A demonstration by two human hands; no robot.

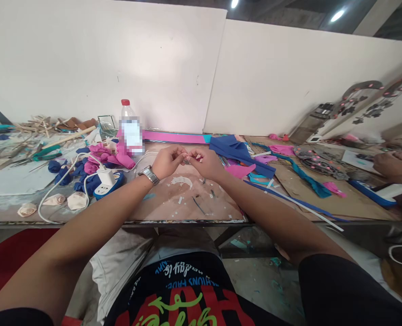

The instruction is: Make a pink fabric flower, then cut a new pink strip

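Observation:
My left hand [169, 162], with a metal watch [149, 174] on its wrist, meets my right hand [205, 164] over the middle of the table. The fingers of both hands are pinched together, tip to tip. Something small sits between them, too hidden to name. Below the hands, scraps and a pale smear mark the brown tabletop [167, 203]. Dark blue fabric [234, 151] and a pink piece [240, 170] lie right of my right hand. Left of my left hand are pink fabric rolls [125, 158] and a clear bottle with a red cap [125, 103].
A blue power strip [110, 184] with a plugged-in white charger [106, 175] and its cable lies at left. Green-handled pliers [47, 153] lie beyond. White panels [153, 59] stand behind the table. At far right, another person's hands [394, 164] rest near a second power strip [370, 192].

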